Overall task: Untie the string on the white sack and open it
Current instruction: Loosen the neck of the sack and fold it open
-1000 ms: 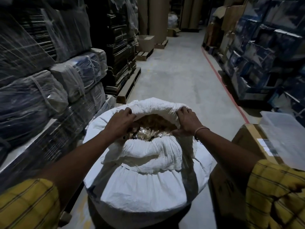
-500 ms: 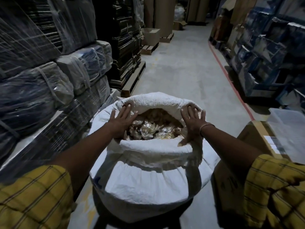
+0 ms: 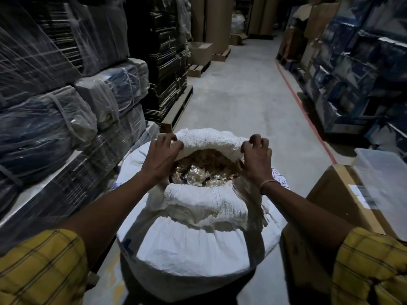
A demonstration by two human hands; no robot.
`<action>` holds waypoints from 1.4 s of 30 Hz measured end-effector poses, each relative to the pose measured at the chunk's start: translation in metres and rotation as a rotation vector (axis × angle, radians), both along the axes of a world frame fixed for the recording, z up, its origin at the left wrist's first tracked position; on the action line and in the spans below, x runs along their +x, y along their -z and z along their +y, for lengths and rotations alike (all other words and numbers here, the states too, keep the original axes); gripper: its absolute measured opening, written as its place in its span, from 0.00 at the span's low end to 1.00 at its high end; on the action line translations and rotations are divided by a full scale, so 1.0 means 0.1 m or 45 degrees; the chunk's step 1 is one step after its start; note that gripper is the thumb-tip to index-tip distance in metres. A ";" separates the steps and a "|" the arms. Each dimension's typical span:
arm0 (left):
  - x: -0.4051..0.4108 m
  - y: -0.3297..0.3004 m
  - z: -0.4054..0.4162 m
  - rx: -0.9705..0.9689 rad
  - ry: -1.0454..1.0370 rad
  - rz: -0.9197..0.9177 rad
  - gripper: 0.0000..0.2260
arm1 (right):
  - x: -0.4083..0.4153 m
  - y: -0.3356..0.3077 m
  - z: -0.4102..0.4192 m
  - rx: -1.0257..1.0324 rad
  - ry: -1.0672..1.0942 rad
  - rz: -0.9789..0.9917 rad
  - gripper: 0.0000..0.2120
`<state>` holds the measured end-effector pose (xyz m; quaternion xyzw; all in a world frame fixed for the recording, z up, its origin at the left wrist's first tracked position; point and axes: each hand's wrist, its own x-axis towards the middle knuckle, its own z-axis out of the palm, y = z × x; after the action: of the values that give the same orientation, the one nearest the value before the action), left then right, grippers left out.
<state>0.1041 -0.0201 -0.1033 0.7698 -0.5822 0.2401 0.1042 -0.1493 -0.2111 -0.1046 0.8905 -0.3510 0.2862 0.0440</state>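
Note:
A large white woven sack (image 3: 193, 249) stands on the floor in front of me, its mouth open and its rim rolled down into a thick cuff. Inside lie several small packets (image 3: 204, 170) in shiny clear wrap, brownish in colour. My left hand (image 3: 159, 158) grips the rolled rim at the far left of the mouth. My right hand (image 3: 256, 158) grips the rim at the far right, fingers curled over the fabric. No string shows anywhere in view.
Shrink-wrapped bundles (image 3: 66, 111) are stacked close on the left, with a wooden pallet (image 3: 176, 111) behind. A cardboard box (image 3: 352, 208) with a clear plastic tub (image 3: 383, 170) stands at my right. A concrete aisle (image 3: 242, 95) with a red line runs ahead between stacked goods.
Both hands slid from the near sides of the sack's mouth to its far sides and closed on the rolled rim. The mouth is spread wider and the camera moved closer.

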 end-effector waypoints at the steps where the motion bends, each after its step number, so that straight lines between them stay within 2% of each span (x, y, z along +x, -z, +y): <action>1: 0.02 -0.01 -0.05 -0.066 -0.057 0.087 0.27 | 0.07 -0.01 -0.01 0.036 0.092 -0.088 0.19; 4: 0.12 0.02 -0.22 -0.114 -0.085 0.509 0.35 | 0.28 0.00 -0.16 0.270 0.239 -0.237 0.28; 6: 0.19 0.05 -0.35 -0.028 -0.078 0.717 0.38 | 0.41 0.02 -0.28 0.351 0.210 -0.165 0.28; 8: 0.20 0.07 -0.47 0.079 -0.111 0.694 0.32 | 0.51 0.05 -0.35 0.332 0.140 -0.031 0.19; 10: 0.21 0.06 -0.59 0.080 -0.130 0.685 0.18 | 0.60 0.09 -0.46 0.344 0.066 0.044 0.11; 12: 0.28 0.03 -0.68 0.024 -0.144 0.770 0.12 | 0.65 0.04 -0.56 0.566 0.037 -0.045 0.09; 15: 0.45 -0.07 -0.80 -0.020 -0.149 0.912 0.13 | 0.67 -0.09 -0.72 1.064 -0.041 -0.108 0.13; 17: 0.56 -0.14 -0.88 0.028 -0.141 0.959 0.13 | 0.67 -0.13 -0.77 1.340 -0.023 -0.128 0.11; 19: 0.63 -0.19 -0.92 0.061 -0.161 0.980 0.14 | 0.66 -0.12 -0.84 1.605 0.054 -0.401 0.09; 20: 0.67 -0.18 -0.93 0.054 -0.192 0.999 0.13 | 0.64 -0.10 -0.86 1.718 0.060 -0.457 0.08; 22: 0.74 -0.12 -0.93 0.012 -0.276 1.017 0.13 | 0.62 -0.09 -0.86 1.827 0.054 -0.343 0.07; 24: 0.74 -0.02 -0.91 0.001 -0.336 0.977 0.16 | 0.66 -0.03 -0.87 1.714 0.042 0.056 0.09; 25: 0.72 0.03 -0.91 0.003 -0.339 0.964 0.16 | 0.70 0.06 -0.88 1.539 0.128 0.159 0.12; 27: 0.66 0.12 -0.90 -0.004 -0.308 0.953 0.18 | 0.75 0.19 -0.85 1.356 0.313 -0.008 0.25; 28: 0.61 0.13 -0.88 -0.034 -0.288 0.943 0.18 | 0.75 0.20 -0.80 1.275 0.352 -0.089 0.28; 31: 0.47 0.12 -0.80 -0.172 -0.252 0.821 0.20 | 0.76 0.20 -0.69 0.975 0.406 -0.131 0.26; 34: 0.34 0.06 -0.68 -0.261 -0.180 0.546 0.23 | 0.72 0.09 -0.54 0.586 0.410 -0.183 0.23; 37: 0.25 -0.06 -0.52 -0.281 0.003 0.320 0.22 | 0.60 -0.05 -0.38 0.144 0.191 -0.210 0.16; 39: 0.22 -0.17 -0.39 -0.193 0.233 0.252 0.17 | 0.48 -0.17 -0.30 -0.084 -0.054 -0.128 0.10; 40: 0.19 -0.22 -0.31 -0.096 0.368 0.308 0.15 | 0.41 -0.22 -0.26 -0.129 -0.212 -0.040 0.10; 42: 0.10 -0.31 -0.16 0.231 0.504 0.590 0.16 | 0.30 -0.30 -0.21 -0.040 -0.552 0.155 0.09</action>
<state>0.1143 -0.0359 -0.0726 0.6820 -0.7004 -0.0195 0.2095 -0.1194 -0.2317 -0.0745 0.9599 -0.1437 0.2401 0.0166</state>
